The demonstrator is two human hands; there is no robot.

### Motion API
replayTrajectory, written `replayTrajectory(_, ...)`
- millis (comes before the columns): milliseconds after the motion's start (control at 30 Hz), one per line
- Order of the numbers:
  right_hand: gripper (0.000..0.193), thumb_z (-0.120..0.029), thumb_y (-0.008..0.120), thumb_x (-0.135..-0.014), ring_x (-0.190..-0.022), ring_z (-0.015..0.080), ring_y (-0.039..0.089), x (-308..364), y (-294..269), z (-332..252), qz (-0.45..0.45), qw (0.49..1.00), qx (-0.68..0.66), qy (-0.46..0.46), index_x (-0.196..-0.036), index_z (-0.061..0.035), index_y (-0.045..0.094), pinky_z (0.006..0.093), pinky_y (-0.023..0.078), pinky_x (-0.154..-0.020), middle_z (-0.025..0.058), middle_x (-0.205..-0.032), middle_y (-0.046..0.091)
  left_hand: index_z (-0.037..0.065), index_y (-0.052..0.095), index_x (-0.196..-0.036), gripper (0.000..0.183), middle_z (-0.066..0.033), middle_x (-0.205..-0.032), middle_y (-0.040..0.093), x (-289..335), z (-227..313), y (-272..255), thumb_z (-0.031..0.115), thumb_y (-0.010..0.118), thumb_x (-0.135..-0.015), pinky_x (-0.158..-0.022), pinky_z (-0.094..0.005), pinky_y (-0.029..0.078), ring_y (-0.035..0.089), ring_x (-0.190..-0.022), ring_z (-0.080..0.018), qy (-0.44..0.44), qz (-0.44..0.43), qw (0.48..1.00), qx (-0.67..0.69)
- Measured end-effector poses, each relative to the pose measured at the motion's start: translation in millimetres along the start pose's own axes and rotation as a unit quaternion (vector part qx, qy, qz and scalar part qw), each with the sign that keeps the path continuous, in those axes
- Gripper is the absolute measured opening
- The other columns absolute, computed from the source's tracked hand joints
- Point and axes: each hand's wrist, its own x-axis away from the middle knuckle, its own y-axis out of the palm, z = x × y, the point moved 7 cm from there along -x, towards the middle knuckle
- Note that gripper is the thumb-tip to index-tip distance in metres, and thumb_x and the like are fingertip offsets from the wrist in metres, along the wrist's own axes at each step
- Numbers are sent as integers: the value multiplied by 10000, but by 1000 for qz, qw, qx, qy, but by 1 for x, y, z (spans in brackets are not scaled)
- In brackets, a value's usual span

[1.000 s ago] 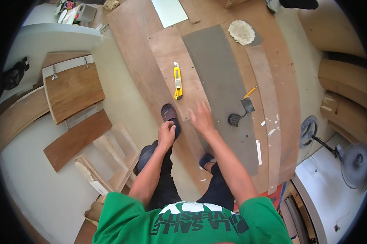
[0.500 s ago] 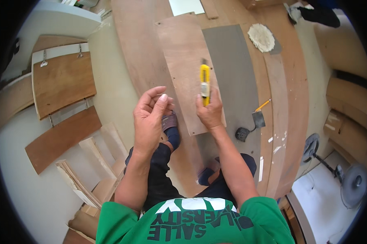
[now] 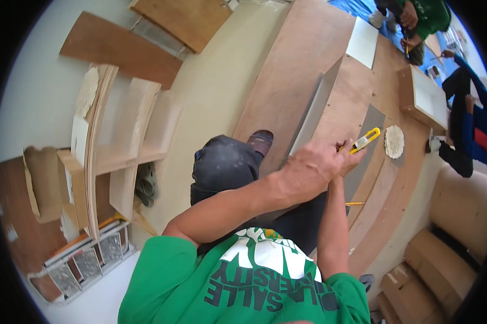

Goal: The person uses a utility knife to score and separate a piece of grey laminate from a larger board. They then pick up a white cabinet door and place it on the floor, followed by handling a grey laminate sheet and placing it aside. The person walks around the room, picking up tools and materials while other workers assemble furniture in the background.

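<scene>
A yellow utility knife (image 3: 366, 139) is in my right hand (image 3: 353, 160), angled up to the right over the board. My left hand (image 3: 313, 161) reaches across to meet my right hand near the knife's lower end; it is smeared by motion and its fingertips are hidden. Beneath the hands lies a narrow plywood panel (image 3: 347, 100) with small dark holes. Grey sheet (image 3: 371, 120) shows along its right side, and a grey strip (image 3: 307, 121) stands out at its left edge. My bent knee (image 3: 224, 162) is beside the board.
A pencil (image 3: 354, 203), a round off-white pad (image 3: 394, 141) and a white panel (image 3: 362, 42) lie on the wide plywood (image 3: 278, 81). Upper right, people work beside a white-lined wooden box (image 3: 424, 100). Wooden shelf frames (image 3: 105, 135) and clogs (image 3: 145, 184) are at left.
The view has swung, bringing co-workers into sight at upper right. My left hand has crossed over to my right hand, which still holds the utility knife.
</scene>
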Motion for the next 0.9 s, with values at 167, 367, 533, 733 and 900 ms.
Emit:
replayTrajectory(167, 172, -96, 538, -956, -569, 147, 584, 4, 4, 6, -10, 999, -21, 34, -1053, -40, 406, 324, 568, -499, 62, -777, 542, 44, 684, -812, 97, -149, -819, 682, 69, 36, 97, 104, 627, -761, -675, -389, 499, 674, -812, -279, 59, -289, 956, -3)
replayTrajectory(367, 189, -205, 507, -989, -574, 167, 595, -2, 2, 6, -61, 996, 35, 50, -1002, -30, 435, 344, 571, -510, 84, -787, 549, 71, 725, -839, 129, -94, -821, 711, 93, 66, 117, 131, 665, -741, -660, -407, 496, 691, -776, -254, 107, -246, 963, -34)
replayTrajectory(533, 205, -240, 453, -1014, -581, 167, 587, -6, -4, 13, -69, 997, 30, 28, -971, -43, 418, 326, 556, -508, 90, -788, 538, 89, 731, -853, 118, -67, -817, 708, 75, 67, 102, 136, 665, -767, -658, -398, 489, 688, -807, -237, 125, -237, 958, -103)
replayTrajectory(733, 104, -155, 455, -983, -551, 124, 528, -2, 12, 16, -49, 995, -42, 71, -957, -87, 380, 294, 501, -471, 46, -753, 501, 36, 653, -787, 65, -143, -824, 665, 71, 48, 103, 70, 598, -779, -718, -408, 506, 674, -826, -294, 76, -339, 938, 13)
replayTrajectory(900, 111, -116, 438, -951, -535, 151, 580, -18, 5, 17, -49, 995, -54, 73, -1036, -49, 414, 317, 523, -444, 67, -696, 545, 61, 565, -888, 76, -120, -822, 600, 33, 32, 69, 112, 577, -832, -709, -423, 464, 623, -818, -311, 82, -150, 981, -88)
